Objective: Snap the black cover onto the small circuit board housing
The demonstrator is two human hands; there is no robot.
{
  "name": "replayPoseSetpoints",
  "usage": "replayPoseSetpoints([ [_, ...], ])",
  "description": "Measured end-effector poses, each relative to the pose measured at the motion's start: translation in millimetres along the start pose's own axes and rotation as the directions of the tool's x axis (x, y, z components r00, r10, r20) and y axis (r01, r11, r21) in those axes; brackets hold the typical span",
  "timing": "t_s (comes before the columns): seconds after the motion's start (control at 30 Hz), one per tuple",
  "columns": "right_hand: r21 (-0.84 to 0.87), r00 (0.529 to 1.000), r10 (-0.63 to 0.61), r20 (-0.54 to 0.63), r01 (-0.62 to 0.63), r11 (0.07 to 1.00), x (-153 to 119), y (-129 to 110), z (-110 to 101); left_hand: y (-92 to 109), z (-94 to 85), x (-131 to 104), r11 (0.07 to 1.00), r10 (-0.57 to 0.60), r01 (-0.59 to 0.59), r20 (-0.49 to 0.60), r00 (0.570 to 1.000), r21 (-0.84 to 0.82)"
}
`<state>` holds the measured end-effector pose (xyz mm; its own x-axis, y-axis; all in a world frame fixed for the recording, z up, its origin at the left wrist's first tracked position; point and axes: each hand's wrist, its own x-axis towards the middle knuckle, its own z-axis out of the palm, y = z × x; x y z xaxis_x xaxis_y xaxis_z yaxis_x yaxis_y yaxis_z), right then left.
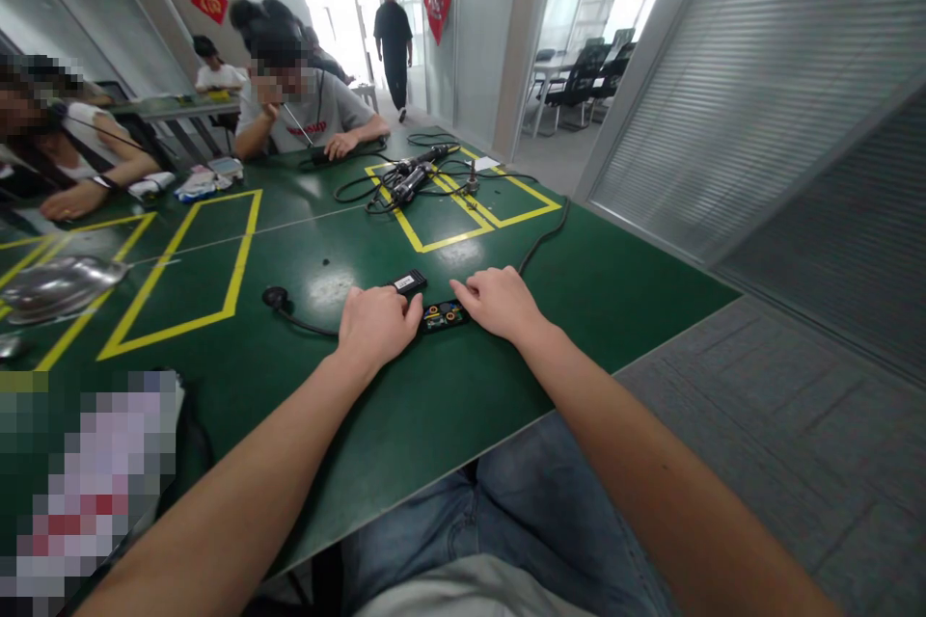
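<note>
An opened black adapter housing (443,315) lies on the green table in front of me, its circuit board with copper-coloured rings facing up. My left hand (380,320) is closed round the housing's left end, thumb along its edge. At the other end, the curled fingers of my right hand (499,302) grip the housing; the fingertips are partly hidden. Just behind my left hand lies a black cover (409,282) with a white label. A cord with a black plug (275,297) comes out on the left, and another black cord (546,236) leaves on the right.
Black handheld tools with tangled cables (411,181) lie further back on the green table (579,280), across yellow tape outlines. A metal dish (64,287) stands at left. Co-workers sit across the table, one holding a thin rod. The table's edge runs close on my right.
</note>
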<state>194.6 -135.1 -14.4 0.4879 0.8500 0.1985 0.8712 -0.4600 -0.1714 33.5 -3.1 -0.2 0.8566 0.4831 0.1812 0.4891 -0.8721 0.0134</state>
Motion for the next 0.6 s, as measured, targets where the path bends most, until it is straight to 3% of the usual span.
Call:
replayPoseSetpoints([
  [0.37,-0.028,0.998,0.034,0.044,-0.033,0.999,0.2,-0.8,-2.9,2.5,-4.7,0.0,0.999,-0.042,0.042,0.083,0.996,0.001],
  [0.47,-0.018,0.997,0.062,0.052,-0.062,0.998,0.2,-1.9,-4.5,2.2,-1.9,-1.3,0.996,-0.069,0.068,-0.021,0.997,-0.066],
  [0.6,0.005,0.997,0.062,0.042,-0.062,0.998,0.5,-0.8,-3.9,-5.3,7.2,0.4,0.962,-0.164,0.110,-0.207,0.965,-0.248],
])
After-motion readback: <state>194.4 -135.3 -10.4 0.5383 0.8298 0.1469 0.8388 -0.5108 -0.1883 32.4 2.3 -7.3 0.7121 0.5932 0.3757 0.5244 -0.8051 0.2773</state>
